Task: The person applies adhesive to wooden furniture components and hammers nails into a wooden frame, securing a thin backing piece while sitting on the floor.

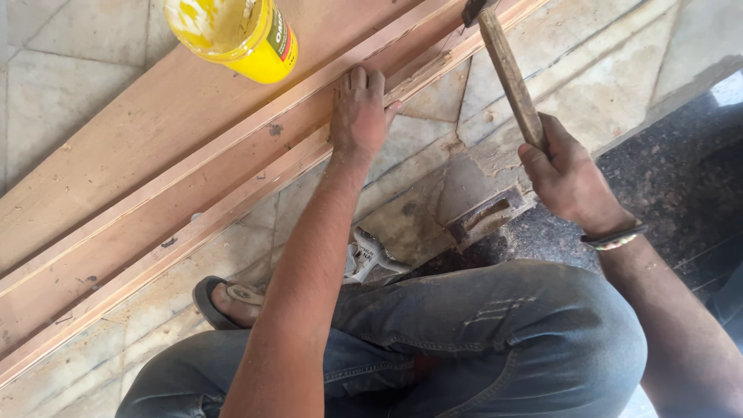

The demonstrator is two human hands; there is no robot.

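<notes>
a: wood fills the upper left: a long wooden frame (178, 178) is laid slantwise on the stone floor (433, 193), its long axis running from lower left to upper right. where are the hands placed?

b: the left hand (358, 108) is pressed flat on the frame, fingers straight and close together, nothing gripped. the right hand (569, 182) is closed tight round the wooden handle of a hammer (507, 70), held up to the right of the frame.

a: which way does the hammer lie from the frame?

b: the handle is angled up and to the left, so the head, cut off at the top edge, is carried over the frame's near rail, just beyond the left fingertips. the left hand is the nearer one to the wood.

a: any containers?

b: a yellow plastic bottle (236, 31) is stood on the frame at the top; yellowish contents can be made out inside, level unclear. a sandalled foot (228, 302) and jeans (480, 333) are seen below.
</notes>
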